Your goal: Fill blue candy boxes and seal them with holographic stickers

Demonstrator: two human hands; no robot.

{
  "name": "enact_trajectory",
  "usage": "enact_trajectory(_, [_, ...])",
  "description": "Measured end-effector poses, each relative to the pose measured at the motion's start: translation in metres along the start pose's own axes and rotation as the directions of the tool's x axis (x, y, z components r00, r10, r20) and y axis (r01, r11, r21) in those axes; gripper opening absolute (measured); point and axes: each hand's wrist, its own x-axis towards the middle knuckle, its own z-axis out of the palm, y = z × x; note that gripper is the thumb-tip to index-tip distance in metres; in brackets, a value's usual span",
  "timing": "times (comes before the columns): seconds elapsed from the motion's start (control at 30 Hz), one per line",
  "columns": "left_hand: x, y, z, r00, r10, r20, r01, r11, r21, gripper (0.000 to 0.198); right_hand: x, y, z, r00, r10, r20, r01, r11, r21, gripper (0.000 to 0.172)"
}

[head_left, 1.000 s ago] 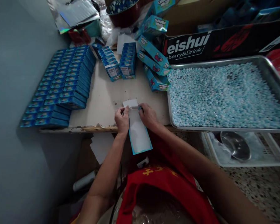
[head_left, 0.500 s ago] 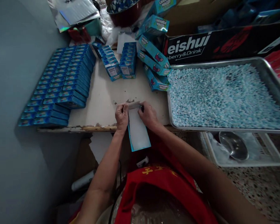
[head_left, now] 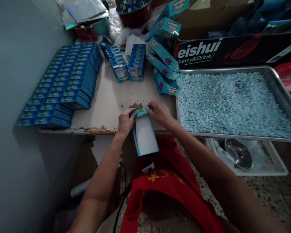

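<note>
A blue cardboard box [head_left: 146, 136], its white inside facing up, juts over the table's front edge toward my red apron. Its far end stands folded up, showing a blue printed flap. My left hand [head_left: 126, 123] grips that end at the left corner, thumb and fingers closed on the card. At the right corner, my right hand [head_left: 158, 112] has its fingers curled and pinched against the box's edge; the fingertips are partly hidden. No candies show inside the box.
Stacked blue boxes [head_left: 63, 84] stand at left. Two rows of small boxes [head_left: 137, 64] and loose open boxes [head_left: 166, 72] are at the back. A metal tray [head_left: 178, 110] of pale blue candies lies right, below a black carton [head_left: 232, 51]. A metal scoop [head_left: 240, 155] rests in a white crate below.
The box's far end has been folded up, so its blue printed side now shows. My right hand has shifted slightly right and up to the corner. The camera view has moved a little.
</note>
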Motion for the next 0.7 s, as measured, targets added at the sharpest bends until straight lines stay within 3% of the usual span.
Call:
enact_trajectory(0.1, [0.015, 0.006, -0.013, 0.991, 0.030, 0.133, -0.065, 0.961, 0.268, 0.027, 0.015, -0.009, -0.013, 0.991, -0.129, 0.038, 0.132, 0.987, -0.095, 0.052])
enact_trajectory(0.23, [0.033, 0.014, -0.024, 0.952, 0.067, 0.298, -0.207, 0.861, 0.465, 0.023, 0.039, -0.030, -0.019, 0.916, -0.188, 0.355, 0.291, 0.920, -0.264, 0.032])
enact_trajectory(0.33, [0.035, 0.018, -0.025, 0.936, 0.098, 0.338, -0.286, 0.771, 0.568, 0.022, 0.051, -0.042, -0.019, 0.863, -0.165, 0.478, 0.371, 0.849, -0.377, 0.031])
enact_trajectory(0.43, [0.029, 0.021, -0.022, 0.942, 0.112, 0.317, -0.299, 0.711, 0.637, 0.020, 0.055, -0.046, -0.016, 0.838, -0.183, 0.514, 0.424, 0.811, -0.402, 0.035])
enact_trajectory(0.57, [0.024, 0.020, -0.022, 0.946, 0.132, 0.297, -0.298, 0.715, 0.632, 0.020, 0.051, -0.045, -0.008, 0.842, -0.209, 0.497, 0.439, 0.801, -0.407, 0.035])
enact_trajectory(0.7, [0.027, 0.018, -0.029, 0.923, 0.123, 0.365, -0.336, 0.720, 0.607, 0.016, 0.043, -0.045, 0.001, 0.823, -0.239, 0.516, 0.481, 0.776, -0.407, 0.035])
